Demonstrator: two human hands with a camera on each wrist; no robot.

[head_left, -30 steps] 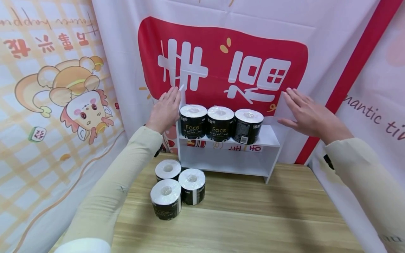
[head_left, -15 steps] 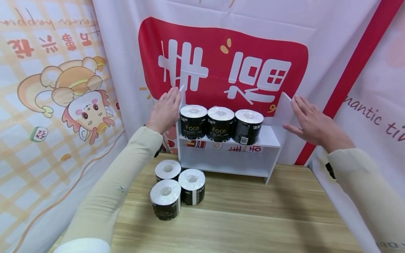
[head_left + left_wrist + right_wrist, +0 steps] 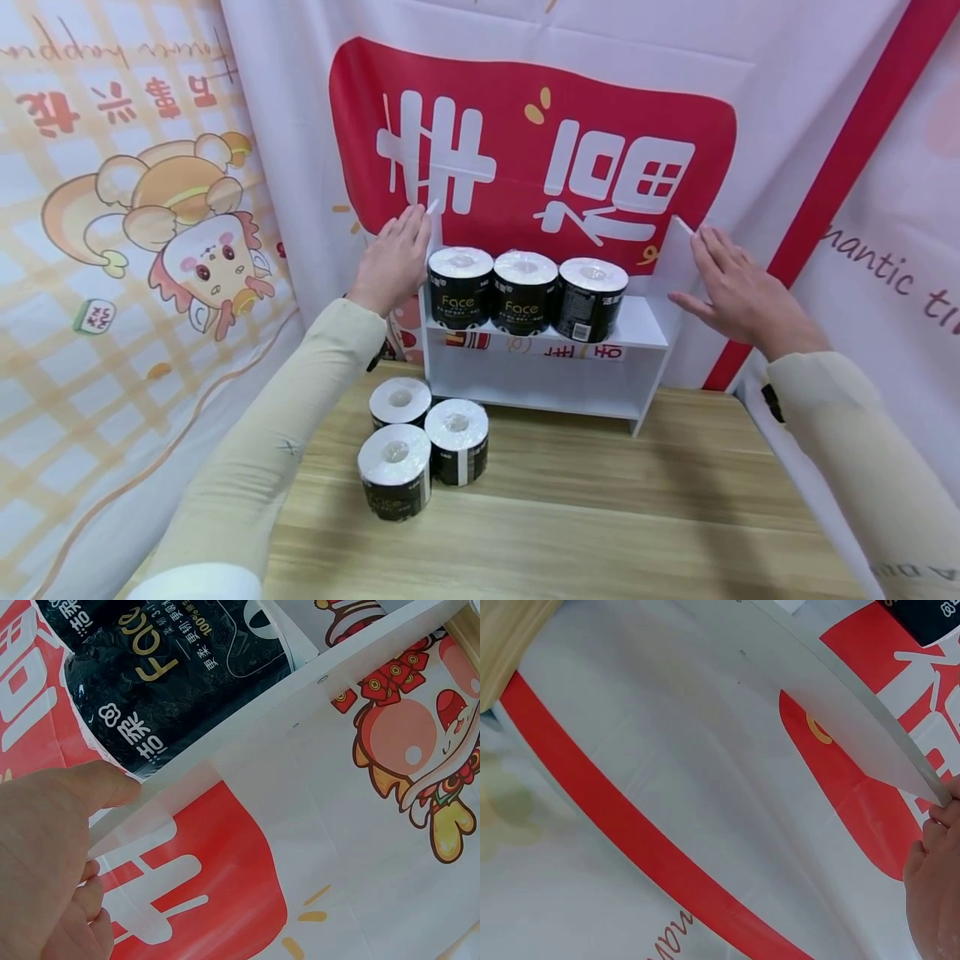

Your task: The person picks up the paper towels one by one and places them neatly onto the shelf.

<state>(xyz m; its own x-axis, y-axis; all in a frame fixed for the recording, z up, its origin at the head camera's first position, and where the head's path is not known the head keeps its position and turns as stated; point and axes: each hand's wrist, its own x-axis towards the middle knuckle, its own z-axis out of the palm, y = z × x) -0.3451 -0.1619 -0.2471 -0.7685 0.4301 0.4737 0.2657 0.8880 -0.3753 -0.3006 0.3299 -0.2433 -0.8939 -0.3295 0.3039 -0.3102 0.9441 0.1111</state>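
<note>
A small white two-tier shelf (image 3: pixel 536 379) stands against the backdrop in the head view. On its upper board three black-wrapped toilet paper rolls, the left one (image 3: pixel 459 287), the middle one (image 3: pixel 522 292) and the right one (image 3: pixel 590 298), sit side by side. My left hand (image 3: pixel 393 260) grips the top of the left side panel (image 3: pixel 225 742), thumb on the roll side and fingers on the outer side. At the opposite panel (image 3: pixel 840 682), my right hand (image 3: pixel 750 292) has its fingers extended along the outer top edge, the thumb spread apart.
Three more rolls, one at the back (image 3: pixel 399 400), one at right (image 3: pixel 456 437) and one in front (image 3: pixel 395 471), stand clustered on the wooden table (image 3: pixel 585 517), left of the shelf's front. A printed curtain (image 3: pixel 150 275) borders the left side.
Over the last second my right hand has shifted right, uncovering the top front corner of the right side panel. The left hand, shelf and rolls have stayed put.
</note>
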